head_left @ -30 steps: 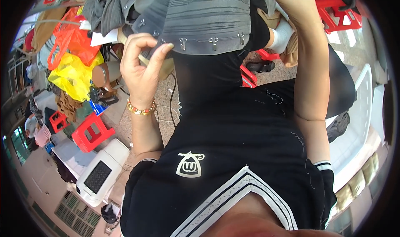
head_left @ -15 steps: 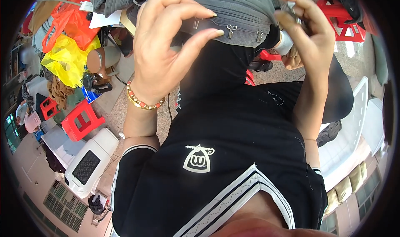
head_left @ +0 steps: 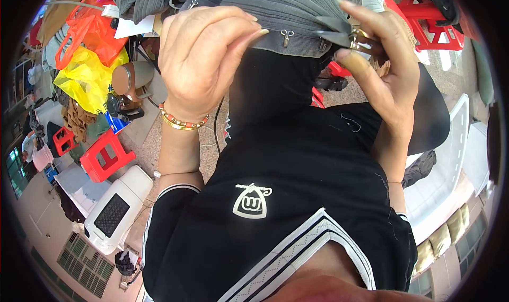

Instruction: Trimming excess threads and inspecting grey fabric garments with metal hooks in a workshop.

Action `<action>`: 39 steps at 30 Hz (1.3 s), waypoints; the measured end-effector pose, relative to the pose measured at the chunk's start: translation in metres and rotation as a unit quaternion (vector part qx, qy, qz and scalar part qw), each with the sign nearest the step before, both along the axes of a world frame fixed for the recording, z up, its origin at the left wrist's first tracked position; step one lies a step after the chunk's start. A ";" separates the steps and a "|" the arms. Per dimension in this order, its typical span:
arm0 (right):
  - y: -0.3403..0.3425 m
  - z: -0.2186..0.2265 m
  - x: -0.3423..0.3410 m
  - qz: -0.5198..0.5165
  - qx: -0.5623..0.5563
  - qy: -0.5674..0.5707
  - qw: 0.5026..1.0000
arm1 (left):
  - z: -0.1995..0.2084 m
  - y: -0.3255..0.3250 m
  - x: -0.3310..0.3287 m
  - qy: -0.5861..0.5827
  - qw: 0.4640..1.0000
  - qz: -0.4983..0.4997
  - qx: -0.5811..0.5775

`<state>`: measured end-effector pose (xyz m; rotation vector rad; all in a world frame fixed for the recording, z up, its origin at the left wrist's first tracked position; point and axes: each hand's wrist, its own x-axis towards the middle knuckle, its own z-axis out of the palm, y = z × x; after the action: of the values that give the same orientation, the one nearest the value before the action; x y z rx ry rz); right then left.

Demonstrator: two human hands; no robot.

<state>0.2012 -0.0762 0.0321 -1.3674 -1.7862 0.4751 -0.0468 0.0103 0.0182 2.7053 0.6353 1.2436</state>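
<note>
Across my lap lies a grey ribbed knitted garment (head_left: pixel 275 10). Metal hook fasteners (head_left: pixel 287 37) sit spaced along its smooth near band. At the left part of that band my left hand (head_left: pixel 199 63) pinches with thumb and forefinger together; whatever is between the tips is hidden or too small to make out. It wears a gold and orange bracelet. In my right hand (head_left: pixel 384 63) is a pair of thread snips (head_left: pixel 335 35), blades apart and pointing left, over the band near the rightmost visible hook.
Left of me are orange (head_left: pixel 95 34) and yellow plastic bags (head_left: pixel 79 79), a brown-and-white cup-shaped object (head_left: pixel 131 80), a red stool (head_left: pixel 107 154) and a white sewing machine-like case (head_left: pixel 117 209). Another red stool (head_left: pixel 435 23) stands at far right, a white panel (head_left: pixel 442 174) nearer.
My left thumb and forefinger have closed together from a wide gap. The snips have swung left into clear view over the band. The hooks have shifted slightly left.
</note>
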 end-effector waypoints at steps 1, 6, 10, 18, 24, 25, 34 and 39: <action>0.004 0.002 0.000 0.031 0.041 -0.030 0.998 | -0.002 -0.001 0.000 -0.007 1.000 -0.004 0.000; 0.009 -0.003 -0.006 0.032 0.091 -0.052 0.994 | -0.002 -0.006 -0.001 -0.026 0.999 -0.009 -0.020; 0.010 0.000 -0.010 0.040 0.105 -0.083 0.990 | -0.004 -0.007 -0.001 -0.033 0.999 -0.001 -0.031; -0.001 -0.011 -0.007 -0.010 0.080 -0.096 0.992 | -0.027 0.002 0.007 -0.089 0.995 0.036 0.027; 0.005 -0.003 -0.012 0.007 0.096 -0.106 0.990 | -0.028 0.000 0.008 -0.083 0.995 0.039 0.041; 0.008 0.001 -0.013 0.026 0.113 -0.102 0.988 | -0.027 -0.001 0.009 -0.084 0.995 0.038 0.040; 0.012 0.010 -0.018 0.022 0.137 -0.149 0.979 | -0.019 -0.009 0.012 -0.092 0.995 0.023 -0.004; 0.015 0.016 -0.018 0.036 0.162 -0.170 0.971 | -0.015 -0.011 0.015 -0.086 0.996 0.024 0.002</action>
<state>0.1833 -0.0613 0.0477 -1.2072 -2.0859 -0.0236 -0.0319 -0.0010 0.0033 2.5627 0.6793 1.4693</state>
